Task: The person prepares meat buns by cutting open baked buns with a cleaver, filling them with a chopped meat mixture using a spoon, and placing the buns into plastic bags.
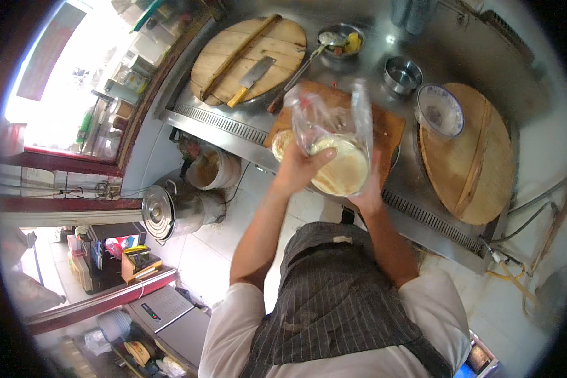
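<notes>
Both my hands are in front of me over the near edge of the cutting board (386, 126). My left hand (297, 165) grips a round, pale flatbread (343, 171), its thumb pressed across the top. My right hand (369, 189) closes around the flatbread's right side, its fingers partly hidden. A clear plastic bag (324, 116) spreads out above the bread and along its right side. Whether the bread lies fully inside the bag, I cannot tell. Left of my left hand shows another browned piece of bread (281, 142), partly covered.
A cleaver (256, 73) and a long stick lie on the round wooden board (288, 39) at left. Beyond the cutting board stand a bowl of food (354, 44) and a metal pot (403, 74). At right, a white bowl (441, 108) rests on another round board (447, 167).
</notes>
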Available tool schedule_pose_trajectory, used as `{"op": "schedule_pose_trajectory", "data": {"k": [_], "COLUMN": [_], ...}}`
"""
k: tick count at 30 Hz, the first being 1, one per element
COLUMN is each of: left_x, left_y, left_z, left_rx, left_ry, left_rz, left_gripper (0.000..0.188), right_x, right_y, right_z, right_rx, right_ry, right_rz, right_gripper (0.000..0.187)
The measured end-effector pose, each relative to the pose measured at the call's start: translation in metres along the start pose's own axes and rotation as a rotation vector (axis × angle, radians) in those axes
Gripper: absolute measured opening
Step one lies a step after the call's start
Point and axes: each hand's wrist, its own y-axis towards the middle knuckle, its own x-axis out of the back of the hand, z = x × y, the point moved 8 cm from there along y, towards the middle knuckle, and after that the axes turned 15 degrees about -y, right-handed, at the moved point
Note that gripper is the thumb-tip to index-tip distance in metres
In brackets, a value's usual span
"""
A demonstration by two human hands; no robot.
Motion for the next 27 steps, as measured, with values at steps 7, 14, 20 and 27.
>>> {"op": "schedule_pose_trajectory", "data": {"k": [7, 14, 20, 27], "left_x": [-0.011, -0.016, 0.000, -0.012], "left_y": [-0.013, -0.036, -0.046, -0.043], "left_z": [-0.017, -0.005, 0.026, 0.018], "left_rx": [-0.111, -0.369, -0.190, -0.218], "left_ry": [0.671, 0.723, 0.700, 0.754], "left_rz": [-0.061, -0.201, -0.240, -0.265], "left_gripper": [0.035, 0.045, 0.046, 0.046], "right_x": [-0.016, -0.039, -0.036, -0.014], "right_y": [0.013, 0.012, 0.009, 0.007], "right_z": [-0.014, -0.015, -0.034, -0.041], "right_rx": [0.092, 0.189, 0.076, 0.157], "right_ry": [-0.308, -0.426, -0.106, -0.479], "right_rz": [0.051, -0.072, -0.072, -0.060], "right_gripper": [0.046, 0.046, 0.043, 0.042]}}
